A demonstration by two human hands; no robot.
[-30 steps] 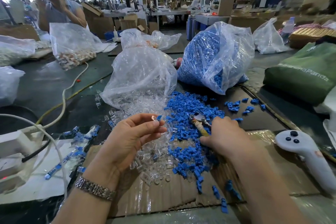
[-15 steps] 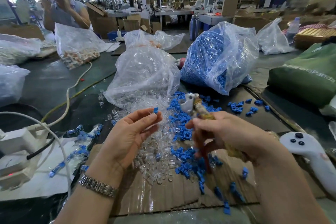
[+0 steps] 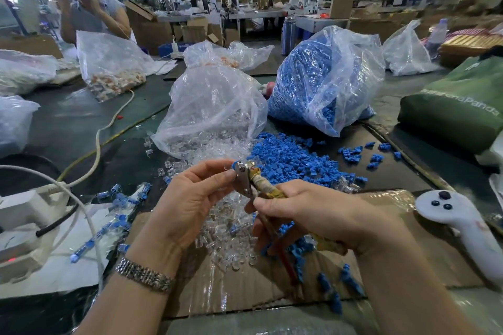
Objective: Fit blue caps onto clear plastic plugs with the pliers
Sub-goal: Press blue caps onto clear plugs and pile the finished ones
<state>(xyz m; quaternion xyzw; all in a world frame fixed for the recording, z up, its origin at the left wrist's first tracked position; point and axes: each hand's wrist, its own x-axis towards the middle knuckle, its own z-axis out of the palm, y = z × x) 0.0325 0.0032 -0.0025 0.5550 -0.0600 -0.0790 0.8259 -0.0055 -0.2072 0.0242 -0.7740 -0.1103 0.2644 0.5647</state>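
My right hand point(image 3: 318, 212) grips the taped handles of the pliers point(image 3: 251, 178), whose metal jaws point up and to the left. My left hand point(image 3: 190, 198) pinches a small blue cap point(image 3: 234, 165) with a clear plug and holds it at the jaws. Below the hands lies a heap of loose clear plugs point(image 3: 226, 239) on the cardboard point(image 3: 272, 288). A wide spill of loose blue caps point(image 3: 294, 160) lies just beyond the hands. Capped plugs point(image 3: 119, 207) lie scattered to the left.
A clear bag of plugs point(image 3: 212, 109) and a bag of blue caps point(image 3: 324, 76) stand behind. A white controller point(image 3: 462, 226) lies right, a green bag point(image 3: 462, 106) beyond it. A white power strip point(image 3: 24, 226) with cables sits left. A person point(image 3: 89, 5) sits across the table.
My right hand lifted the pliers out of the blue caps and raised them. My left hand brought the cap and plug right, up to the jaws.
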